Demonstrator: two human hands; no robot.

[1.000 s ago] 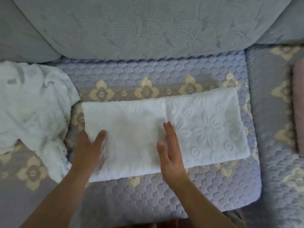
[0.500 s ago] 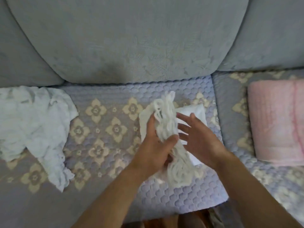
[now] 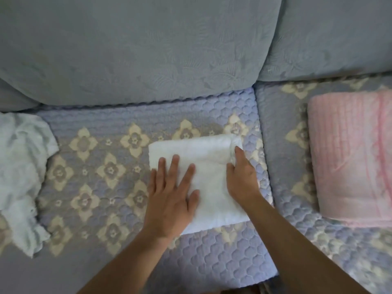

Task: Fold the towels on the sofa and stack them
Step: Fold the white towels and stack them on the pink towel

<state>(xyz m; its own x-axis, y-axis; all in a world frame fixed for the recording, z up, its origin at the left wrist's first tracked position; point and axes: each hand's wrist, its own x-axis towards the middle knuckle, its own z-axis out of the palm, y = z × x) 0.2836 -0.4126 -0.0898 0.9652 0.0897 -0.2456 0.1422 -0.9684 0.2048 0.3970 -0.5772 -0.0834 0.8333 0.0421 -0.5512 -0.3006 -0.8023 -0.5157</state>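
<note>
- Towels lay in three places on the sofa seat (image 3: 106, 209), whose quilted lavender cover carried a scale-like stitch and pale yellow flower motifs; no writing or label could be read anywhere.
- At the far left, a crumpled white towel (image 3: 19, 166) sat in a loose heap, thin and wrinkled, with a ragged lower edge trailing toward the seat's front.
- Well apart from it, near the right end of the middle seat cushion, the folded white towel (image 3: 212, 166) lay flat as a thick, soft rectangle with a faint embossed texture.
- The left hand (image 3: 171, 196) rested palm-down on that towel's left half, fingers straight and spread.
- The right hand (image 3: 241, 177) was at the towel's right edge, its fingers curled around the folded layers there and the forefinger reaching toward the far corner.
- Both bare forearms crossed the seat's front edge and covered part of the towel's near side.
- On the next cushion to the right, a folded pink towel (image 3: 350, 162) lay flat, ribbed, with a darker pink stripe.
- Behind everything, the grey-blue back cushions (image 3: 137, 49) showed a faint leaf pattern.
</note>
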